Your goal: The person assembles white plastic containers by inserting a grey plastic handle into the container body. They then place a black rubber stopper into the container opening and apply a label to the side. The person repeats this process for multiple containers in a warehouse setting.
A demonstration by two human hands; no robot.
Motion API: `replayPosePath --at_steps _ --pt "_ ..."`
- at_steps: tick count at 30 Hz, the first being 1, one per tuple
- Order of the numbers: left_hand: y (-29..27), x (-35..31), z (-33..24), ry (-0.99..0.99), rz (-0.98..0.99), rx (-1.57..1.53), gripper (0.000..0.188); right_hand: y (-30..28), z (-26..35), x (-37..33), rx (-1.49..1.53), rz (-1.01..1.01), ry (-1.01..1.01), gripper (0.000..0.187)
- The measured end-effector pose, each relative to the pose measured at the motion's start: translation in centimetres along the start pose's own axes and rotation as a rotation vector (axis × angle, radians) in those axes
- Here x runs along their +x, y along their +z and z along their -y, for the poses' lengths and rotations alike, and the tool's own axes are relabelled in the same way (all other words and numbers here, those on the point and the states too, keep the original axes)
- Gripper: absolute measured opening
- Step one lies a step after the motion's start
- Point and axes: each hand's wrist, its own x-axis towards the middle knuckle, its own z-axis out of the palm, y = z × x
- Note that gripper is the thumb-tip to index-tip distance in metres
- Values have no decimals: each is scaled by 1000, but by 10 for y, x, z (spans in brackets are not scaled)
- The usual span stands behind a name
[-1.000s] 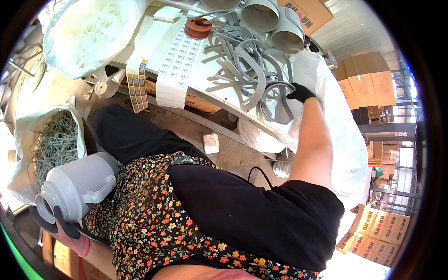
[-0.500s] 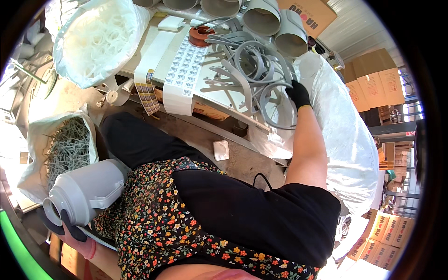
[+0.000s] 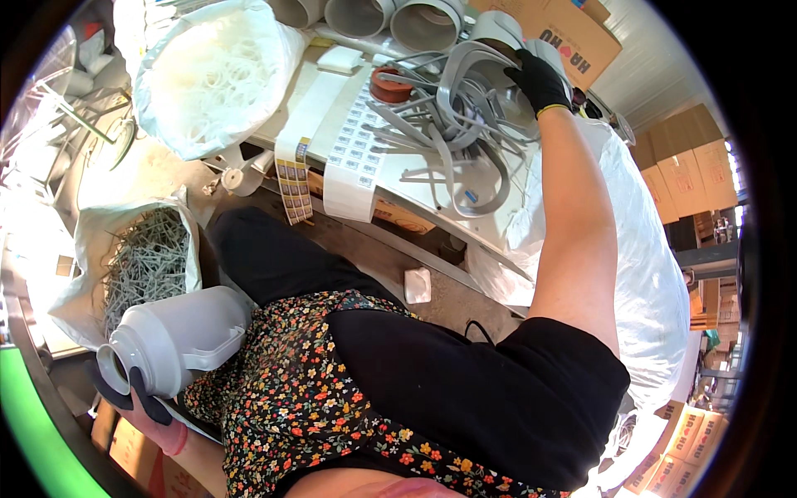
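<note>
My left hand (image 3: 137, 402), in a dark-palmed glove, is closed around the neck of a grey plastic jug body (image 3: 178, 340). The jug lies on its side against my lap, its open mouth toward the left and a moulded handle along its side. Across the table, my black-gloved right hand (image 3: 541, 81) is closed on a grey plastic strap (image 3: 469, 60) at the top of a tangled pile. The strap arches up from the pile to my fingers; part of the grip is hidden. Other loose grey straps (image 3: 490, 187) curl over the table's right part.
Grey cylindrical containers (image 3: 427, 25) line the table's back. A reddish-brown spool (image 3: 390, 85) and a sheet of labels (image 3: 357, 145) lie left of the straps. Bags of white rings (image 3: 220, 83) and grey sticks (image 3: 149, 261) stand left. A large white sack (image 3: 639, 274) fills the right.
My right hand has moved farther back over the table, pulling a strap loop upward toward the containers. The pile has shifted with it. My left hand keeps its hold on the jug body.
</note>
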Motion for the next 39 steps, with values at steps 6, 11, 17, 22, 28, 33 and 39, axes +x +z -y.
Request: replayPosePath --at_steps 6,11,17,22,28,33,39 --pt "-14 -3 12 -96 -37 -53 66 72 -64 2 173 -215 203 28" --pt "-25 -5 16 -109 -32 -35 68 65 -30 -14 892 -341 338 22" --pt "-21 -7 23 -4 -25 9 61 35 61 -17 1430 -431 212 23" --pt "-19 0 22 104 51 93 85 14 201 -29 1650 -10 30 25" --pt "-14 8 9 125 210 240 99 -9 374 -107 2441 991 268 28" --pt "-14 4 17 21 262 292 90 -33 419 -187 1382 106 -794 32" --pt "-6 11 30 560 267 933 110 -73 416 -218 1256 -63 -1399 21"
